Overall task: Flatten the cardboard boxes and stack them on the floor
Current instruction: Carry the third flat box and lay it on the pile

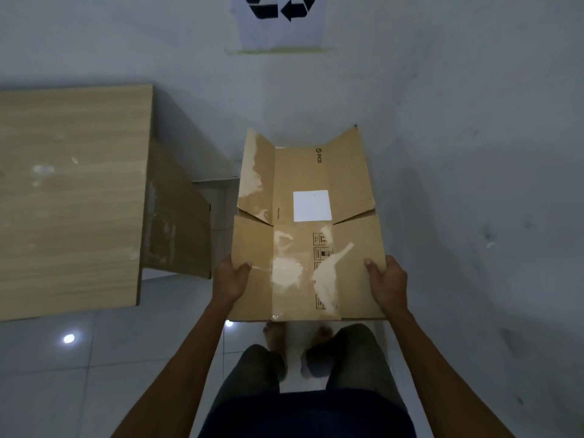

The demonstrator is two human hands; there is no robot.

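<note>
Head view: left hand (232, 281), right hand (387, 284) pinching near side edges of flattened brown cardboard box (300, 181). Lower level onto grey tiled floor (63, 374).

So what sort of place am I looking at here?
Probably a recycling corner of a plain indoor room: a recycling sign taped to the white wall, a wooden table nearby, and a flattened cardboard box held over the tiled floor.

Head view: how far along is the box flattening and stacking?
Done: the brown cardboard box with a white label looks flattened, flaps spread. In hand: left hand and right hand grip its near side edges, holding it above the grey tiled floor. Left: laying it down; no stack or other box shows here.
</note>
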